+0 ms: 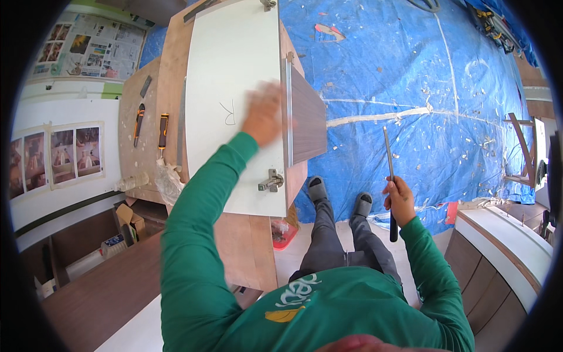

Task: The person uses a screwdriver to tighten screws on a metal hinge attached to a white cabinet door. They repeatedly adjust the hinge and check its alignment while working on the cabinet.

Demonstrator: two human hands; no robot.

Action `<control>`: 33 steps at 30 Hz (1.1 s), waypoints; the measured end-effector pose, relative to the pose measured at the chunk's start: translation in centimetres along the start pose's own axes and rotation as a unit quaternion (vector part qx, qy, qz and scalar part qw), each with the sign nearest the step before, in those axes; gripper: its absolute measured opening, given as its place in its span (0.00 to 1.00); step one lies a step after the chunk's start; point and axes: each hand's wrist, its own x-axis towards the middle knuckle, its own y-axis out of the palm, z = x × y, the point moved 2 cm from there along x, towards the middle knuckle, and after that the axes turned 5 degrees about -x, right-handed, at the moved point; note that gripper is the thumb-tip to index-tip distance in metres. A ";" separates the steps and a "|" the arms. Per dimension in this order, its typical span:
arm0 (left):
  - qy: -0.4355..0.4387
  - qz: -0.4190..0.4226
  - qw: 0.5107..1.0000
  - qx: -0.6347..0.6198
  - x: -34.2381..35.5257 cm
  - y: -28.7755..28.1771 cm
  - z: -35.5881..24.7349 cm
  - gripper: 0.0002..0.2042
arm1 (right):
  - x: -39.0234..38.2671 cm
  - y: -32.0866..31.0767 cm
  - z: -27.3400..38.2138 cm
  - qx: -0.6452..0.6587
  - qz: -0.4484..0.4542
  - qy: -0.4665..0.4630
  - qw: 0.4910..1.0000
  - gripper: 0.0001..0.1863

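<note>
A white cabinet door panel (234, 64) lies on the wooden workbench, with a metal hinge (271, 180) at its near right corner and another hinge (268, 4) at the far end. My left hand (264, 114) is over the panel near its right edge, its fingers smeared by motion. Beside that edge are a metal strip (288, 117) and a brown wood-grain board (308, 117). Away from the bench, my right hand (399, 199) is closed around a long, thin file (388, 149), its grey blade pointing forward and its dark handle toward me.
An orange-and-black cutter (139, 125) and a screwdriver (163, 130) lie left of the panel, near a crumpled plastic bag (169, 180). Blue sheeting (375, 64) with scraps covers the floor. A red tray (284, 233) sits below the bench; a cabinet (492, 252) stands at right.
</note>
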 end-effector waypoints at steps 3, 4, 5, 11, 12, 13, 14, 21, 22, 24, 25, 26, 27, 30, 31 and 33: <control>0.085 0.464 0.849 -0.238 0.8 -6.2 -9.8 0.33 | 0.3 -0.2 1.6 0.036 -0.001 0.043 0.998 0.18; 0.074 0.392 0.850 -0.344 -0.7 -5.8 -9.8 0.32 | 0.6 0.1 2.0 0.063 0.017 0.056 0.996 0.18; 0.065 0.313 0.836 -0.446 -1.8 -4.9 -9.4 0.31 | 0.6 0.3 2.3 0.089 0.032 0.071 0.993 0.18; -0.136 -0.053 0.989 0.029 -7.6 -0.1 3.7 0.30 | -0.3 5.2 7.8 0.036 0.126 0.031 0.991 0.20; -0.143 -0.043 0.986 0.072 -8.7 0.8 3.3 0.31 | 0.0 6.4 9.0 0.032 0.145 0.030 0.989 0.21; -0.068 0.081 0.994 0.024 -7.3 -0.4 -1.1 0.31 | 0.4 6.8 9.2 0.039 0.155 0.014 0.987 0.22; 0.014 0.201 0.979 -0.027 -5.8 -2.2 -5.2 0.31 | 0.7 6.7 9.3 0.047 0.141 0.027 0.989 0.22; -0.177 -0.118 0.926 -0.312 -9.3 -4.6 7.4 0.27 | 2.1 10.8 13.7 0.128 0.230 0.027 0.964 0.27; -0.253 -0.167 0.941 -0.154 -11.3 -3.2 9.3 0.29 | 2.1 11.5 13.7 0.068 0.218 -0.012 0.973 0.28; -0.336 -0.137 0.927 -0.095 -13.8 -0.2 8.8 0.32 | 1.9 12.8 13.3 -0.053 0.197 -0.087 0.975 0.31; -0.329 -0.139 0.931 -0.074 -14.2 0.6 6.8 0.33 | 1.5 13.7 13.5 -0.133 0.177 -0.123 0.967 0.33; -0.323 -0.142 0.934 -0.052 -14.3 1.3 5.1 0.34 | 1.5 14.0 13.0 -0.209 0.166 -0.215 0.939 0.33; -0.319 -0.118 0.939 -0.053 -13.2 0.7 4.5 0.34 | 1.7 14.3 11.9 -0.279 0.150 -0.306 0.898 0.33; -0.335 -0.132 0.931 -0.063 -13.9 0.5 5.0 0.34 | -0.8 15.2 10.3 -0.360 0.180 -0.356 0.843 0.32; -0.335 -0.137 0.930 -0.060 -14.0 0.5 5.0 0.33 | -1.5 15.1 9.6 -0.368 0.190 -0.361 0.835 0.32; -0.334 -0.148 0.929 -0.055 -14.1 0.5 5.0 0.33 | -2.1 15.3 8.7 -0.387 0.196 -0.363 0.825 0.33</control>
